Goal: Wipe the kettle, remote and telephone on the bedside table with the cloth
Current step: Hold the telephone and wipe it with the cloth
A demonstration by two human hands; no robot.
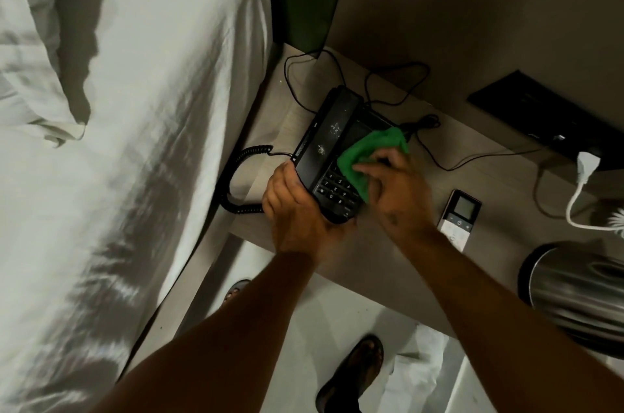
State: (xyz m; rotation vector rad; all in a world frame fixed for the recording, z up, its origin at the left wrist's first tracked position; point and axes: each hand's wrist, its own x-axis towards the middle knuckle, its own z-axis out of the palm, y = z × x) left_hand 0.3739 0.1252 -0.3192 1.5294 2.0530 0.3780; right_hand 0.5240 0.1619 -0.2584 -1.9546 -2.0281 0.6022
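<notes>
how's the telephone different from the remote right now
The telephone is black and bulky; the remote is slim and pale with a small screen. The left hand steadies the telephone while the right hand presses the green cloth on it; the remote lies untouched. The telephone trails cords; the remote has none. Both rest on the bedside table.

Bedside table [398,264] carries telephone [332,155], remote [460,218], kettle [574,294]
</notes>
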